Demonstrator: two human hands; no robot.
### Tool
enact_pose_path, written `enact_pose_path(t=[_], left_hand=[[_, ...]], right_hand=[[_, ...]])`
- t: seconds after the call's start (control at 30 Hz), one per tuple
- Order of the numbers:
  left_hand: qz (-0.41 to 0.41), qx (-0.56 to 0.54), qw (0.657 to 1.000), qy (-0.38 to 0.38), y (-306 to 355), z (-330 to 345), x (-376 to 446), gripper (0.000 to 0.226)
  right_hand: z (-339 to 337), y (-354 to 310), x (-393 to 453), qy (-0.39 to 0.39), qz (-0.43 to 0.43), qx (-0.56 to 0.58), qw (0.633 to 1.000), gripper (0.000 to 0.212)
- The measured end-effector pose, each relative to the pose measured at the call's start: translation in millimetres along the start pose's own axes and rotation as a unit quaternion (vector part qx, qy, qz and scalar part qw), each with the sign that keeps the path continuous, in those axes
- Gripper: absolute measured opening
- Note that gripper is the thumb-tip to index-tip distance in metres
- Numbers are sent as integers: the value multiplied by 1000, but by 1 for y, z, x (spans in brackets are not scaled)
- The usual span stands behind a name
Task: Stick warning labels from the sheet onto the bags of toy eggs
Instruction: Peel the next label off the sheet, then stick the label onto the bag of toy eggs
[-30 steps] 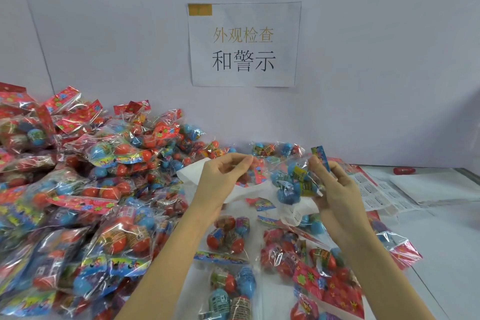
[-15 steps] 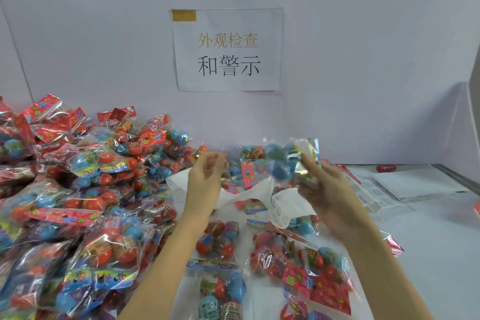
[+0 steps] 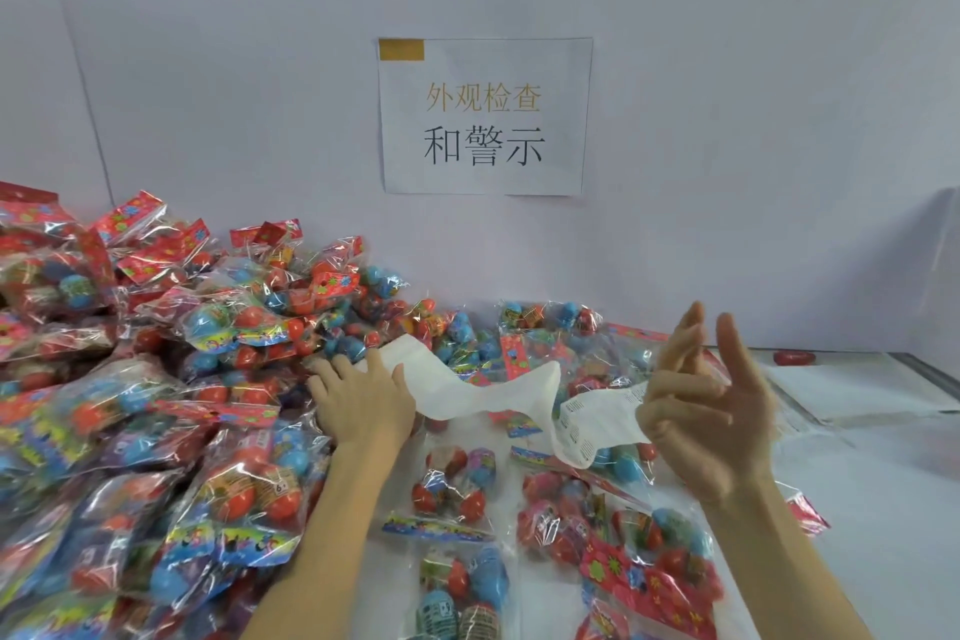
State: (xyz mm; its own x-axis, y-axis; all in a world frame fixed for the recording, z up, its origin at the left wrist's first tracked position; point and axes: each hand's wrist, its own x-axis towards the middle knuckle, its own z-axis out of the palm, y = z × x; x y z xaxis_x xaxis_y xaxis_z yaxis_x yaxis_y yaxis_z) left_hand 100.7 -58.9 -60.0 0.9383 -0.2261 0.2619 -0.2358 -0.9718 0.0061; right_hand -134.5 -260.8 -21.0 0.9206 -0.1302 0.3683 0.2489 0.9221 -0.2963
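Note:
A curled white label sheet (image 3: 488, 392) lies across the bags of toy eggs, and its printed end (image 3: 597, 418) reaches my right hand. My left hand (image 3: 363, 403) lies palm down on the edge of the big pile of bags (image 3: 156, 379), fingers spread, with the thumb against the sheet's left end. My right hand (image 3: 711, 405) is raised above the table, palm turned left and fingers straight, holding nothing. Clear bags of red and blue eggs (image 3: 452, 483) lie flat between my forearms.
More bags (image 3: 639, 541) lie under my right forearm. A paper sign (image 3: 483, 114) hangs on the back wall. White sheets (image 3: 857, 390) and a small red object (image 3: 794, 357) lie at the back right. Bare table (image 3: 893, 551) shows on the right.
My right hand let go of the bag of eggs it held and now stands open. My left hand dropped from mid-air onto the edge of the pile.

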Motion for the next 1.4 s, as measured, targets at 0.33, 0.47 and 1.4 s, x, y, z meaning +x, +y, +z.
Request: enact_pose_path(t=[0.33, 0.47, 1.4], left_hand=[[96, -326, 896, 285, 16, -23, -8, 58], [125, -480, 807, 320, 26, -37, -16, 51], [237, -740, 590, -218, 43, -36, -34, 34]], right_hand=[[-8, 19, 10, 124, 37, -170, 977, 56], [-10, 28, 14, 119, 93, -209, 966, 63], [-10, 42, 23, 237, -44, -422, 874, 64]])
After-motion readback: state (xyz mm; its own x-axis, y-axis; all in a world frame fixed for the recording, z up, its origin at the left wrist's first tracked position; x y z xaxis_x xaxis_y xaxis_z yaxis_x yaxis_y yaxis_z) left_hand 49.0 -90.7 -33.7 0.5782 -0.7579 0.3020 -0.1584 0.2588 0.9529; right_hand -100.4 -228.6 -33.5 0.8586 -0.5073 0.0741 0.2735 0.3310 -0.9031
